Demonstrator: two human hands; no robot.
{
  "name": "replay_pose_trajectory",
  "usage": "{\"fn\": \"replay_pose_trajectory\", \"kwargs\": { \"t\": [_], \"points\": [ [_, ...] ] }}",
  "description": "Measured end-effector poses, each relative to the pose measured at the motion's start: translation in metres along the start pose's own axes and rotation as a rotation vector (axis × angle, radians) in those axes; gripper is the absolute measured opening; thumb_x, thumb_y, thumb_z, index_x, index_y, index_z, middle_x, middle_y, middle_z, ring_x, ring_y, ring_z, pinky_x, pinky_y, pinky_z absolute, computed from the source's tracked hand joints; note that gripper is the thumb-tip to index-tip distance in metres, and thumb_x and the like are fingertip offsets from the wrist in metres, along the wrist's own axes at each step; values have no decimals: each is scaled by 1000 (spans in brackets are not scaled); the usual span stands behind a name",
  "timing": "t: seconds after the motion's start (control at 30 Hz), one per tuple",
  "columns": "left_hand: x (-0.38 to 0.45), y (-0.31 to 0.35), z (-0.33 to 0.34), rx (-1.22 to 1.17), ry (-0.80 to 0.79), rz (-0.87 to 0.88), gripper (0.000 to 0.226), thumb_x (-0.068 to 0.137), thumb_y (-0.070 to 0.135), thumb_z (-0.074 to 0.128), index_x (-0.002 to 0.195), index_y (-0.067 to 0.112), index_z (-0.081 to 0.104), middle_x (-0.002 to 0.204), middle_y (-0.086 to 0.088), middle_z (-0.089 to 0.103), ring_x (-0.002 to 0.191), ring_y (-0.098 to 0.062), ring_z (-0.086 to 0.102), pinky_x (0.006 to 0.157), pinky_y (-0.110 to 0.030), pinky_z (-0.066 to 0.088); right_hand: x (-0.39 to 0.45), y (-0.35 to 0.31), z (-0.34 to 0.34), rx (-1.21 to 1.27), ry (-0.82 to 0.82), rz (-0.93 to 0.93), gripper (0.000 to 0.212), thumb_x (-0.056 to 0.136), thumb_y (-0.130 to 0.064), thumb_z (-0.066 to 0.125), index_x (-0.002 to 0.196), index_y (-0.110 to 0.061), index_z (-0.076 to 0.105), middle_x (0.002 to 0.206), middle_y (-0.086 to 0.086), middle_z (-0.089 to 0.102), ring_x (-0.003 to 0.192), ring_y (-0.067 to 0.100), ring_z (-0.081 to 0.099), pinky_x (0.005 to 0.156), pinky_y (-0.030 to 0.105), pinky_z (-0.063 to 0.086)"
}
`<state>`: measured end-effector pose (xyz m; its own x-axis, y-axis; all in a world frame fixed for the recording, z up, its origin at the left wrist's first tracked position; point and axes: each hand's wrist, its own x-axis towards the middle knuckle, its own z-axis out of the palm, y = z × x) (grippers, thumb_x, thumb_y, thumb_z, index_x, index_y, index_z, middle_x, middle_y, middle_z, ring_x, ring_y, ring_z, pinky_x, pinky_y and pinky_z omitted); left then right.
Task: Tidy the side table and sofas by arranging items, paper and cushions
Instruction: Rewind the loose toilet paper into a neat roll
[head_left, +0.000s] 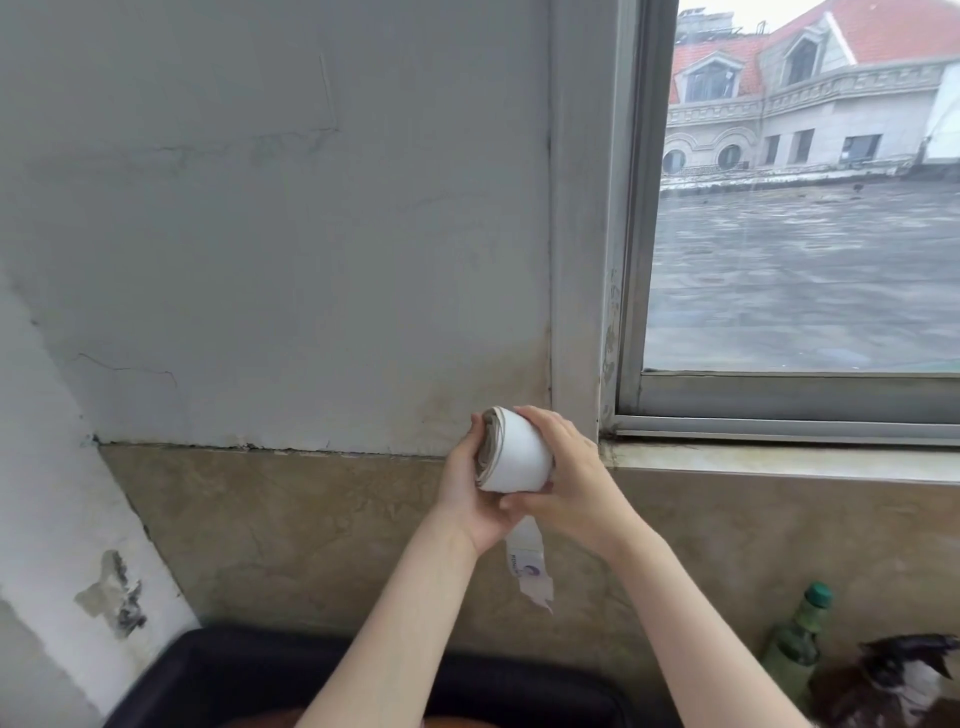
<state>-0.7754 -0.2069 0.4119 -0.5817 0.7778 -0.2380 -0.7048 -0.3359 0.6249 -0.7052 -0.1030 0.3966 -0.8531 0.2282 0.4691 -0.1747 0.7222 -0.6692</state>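
both hands up near the window corner | left hand (475, 499) cups the paper roll (514, 451) from below, fingers curled round its end | right hand (569, 478) wraps over the top | torn strip (530, 564) dangles underneath | green bottle (797, 644) sits bottom right

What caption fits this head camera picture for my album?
Both hands, left hand and right hand, hold a white paper roll up beside the window, a torn strip dangling below.
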Motion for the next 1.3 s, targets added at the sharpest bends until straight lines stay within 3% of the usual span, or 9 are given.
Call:
{"fn": "replay_pose_trajectory", "kwargs": {
  "t": [0.2,0.37,0.47,0.6,0.8,0.93,1.07,1.17,1.3],
  "points": [
    [-5,1,-3,78,53,-4,61,100,45,30,101,-6,62,87,-22,70,80,-34,66,77,-43,47,1,0,-16,243,-144,143,56,50,-30,80,95,-53,57,105,-7,56,100,11,57,89,39,51],
    [-4,2,-5,212,78,-31,52,101,36,32,94,-5,63,78,-19,69,83,-32,60,78,-40,45,1,0,-27,263,-316,175,60,44,-36,78,102,-43,62,105,-5,47,98,9,54,77,25,50],
    [-4,3,-8,331,67,-15,45,101,29,31,89,1,65,74,-15,69,71,-27,63,70,-36,45,1,3,-27,202,-385,226,67,40,-43,74,105,-44,60,107,-9,43,106,12,50,86,33,52],
    [-6,1,-7,349,62,-4,49,97,30,37,76,7,74,72,-11,67,64,-22,64,63,-31,45,-2,1,-22,23,-310,113,62,48,-45,69,108,-46,52,111,-23,41,114,0,33,105,39,31],
    [8,4,-8,121,252,85,39,95,19,36,71,4,62,63,-11,60,60,-22,57,50,-23,48,-10,9,-1,-110,6,-102,64,74,-30,58,135,-28,41,131,-25,33,124,-9,24,108,34,17],
    [13,-4,-7,67,310,58,37,96,22,34,83,4,64,78,-15,63,77,-28,57,70,-34,45,-9,16,15,-165,-52,-79,88,66,-30,71,142,-30,26,134,-26,22,125,-21,8,110,28,9],
    [13,-8,-13,34,266,15,33,92,15,37,84,-2,65,79,-18,66,81,-31,58,76,-38,47,-5,18,5,-180,-27,-33,71,59,-33,67,128,-26,49,113,-29,42,117,-3,38,111,37,17],
    [11,-6,-15,97,227,-11,32,93,13,36,83,-2,62,70,-17,68,77,-29,59,68,-34,51,-3,16,-5,-154,-146,17,66,59,-30,75,119,-31,49,102,-30,43,102,-6,39,103,29,22],
    [9,-5,-14,287,207,-64,37,99,24,37,83,0,61,64,-14,67,72,-27,58,65,-34,45,-2,14,-15,-148,-298,151,66,61,-25,79,117,-41,49,106,-11,44,107,19,38,89,29,32]
  ]
}}
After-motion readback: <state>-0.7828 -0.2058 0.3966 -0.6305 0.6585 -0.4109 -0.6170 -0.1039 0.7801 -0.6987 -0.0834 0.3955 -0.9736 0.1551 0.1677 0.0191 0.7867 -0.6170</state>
